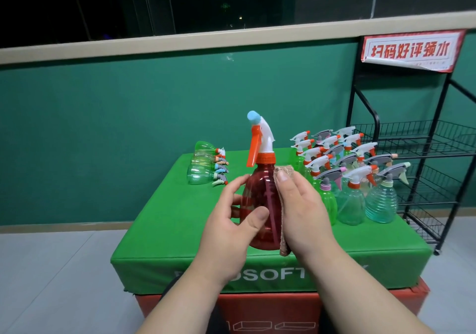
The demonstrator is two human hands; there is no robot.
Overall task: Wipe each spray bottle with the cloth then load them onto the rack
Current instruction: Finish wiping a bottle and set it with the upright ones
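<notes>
A red spray bottle (260,204) with a white head, orange trigger and blue nozzle cap stands upright in mid-air over the green padded box (164,233). My left hand (231,225) grips its body from the left, thumb across the front. My right hand (301,210) presses a brown cloth (283,173) flat against the bottle's right side. Several upright spray bottles (355,173) crowd the box's back right. A few green bottles (206,164) lie on their sides at the back left. The black wire rack (422,150) stands to the right, its visible shelves bare.
A red box (401,305) sits under the green one. A green wall panel runs behind, with a red-and-white sign (409,51) on top of the rack. Grey floor spreads to the left.
</notes>
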